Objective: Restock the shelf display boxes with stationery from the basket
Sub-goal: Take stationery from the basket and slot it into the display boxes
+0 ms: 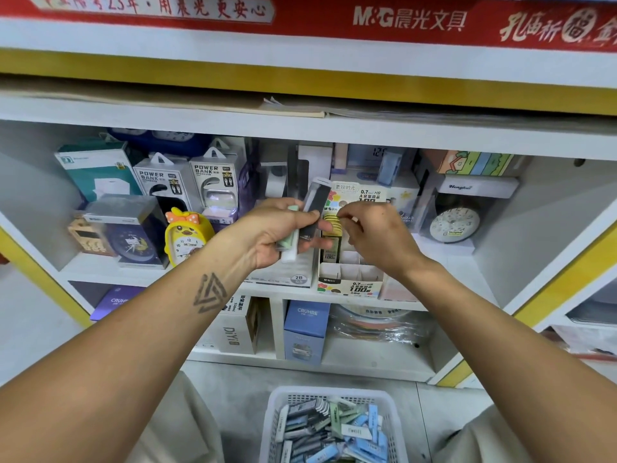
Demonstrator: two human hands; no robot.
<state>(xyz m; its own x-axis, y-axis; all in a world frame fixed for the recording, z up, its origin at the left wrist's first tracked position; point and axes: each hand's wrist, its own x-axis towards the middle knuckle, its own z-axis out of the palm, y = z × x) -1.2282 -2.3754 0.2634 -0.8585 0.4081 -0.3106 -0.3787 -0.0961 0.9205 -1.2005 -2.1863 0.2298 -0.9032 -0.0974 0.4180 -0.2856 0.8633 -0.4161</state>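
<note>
My left hand grips a few slim stationery cases in front of the middle shelf: a black one sticking up and a pale green one below it. My right hand hovers beside them over the compartmented display box, fingers curled near its yellow-topped packs; whether it pinches one is unclear. The white basket with several grey, blue and green cases sits low between my knees.
The shelf holds power bank boxes, a yellow duck clock, a white clock box and a 2B box. Below stand a blue CRUHRE box and a DIY box.
</note>
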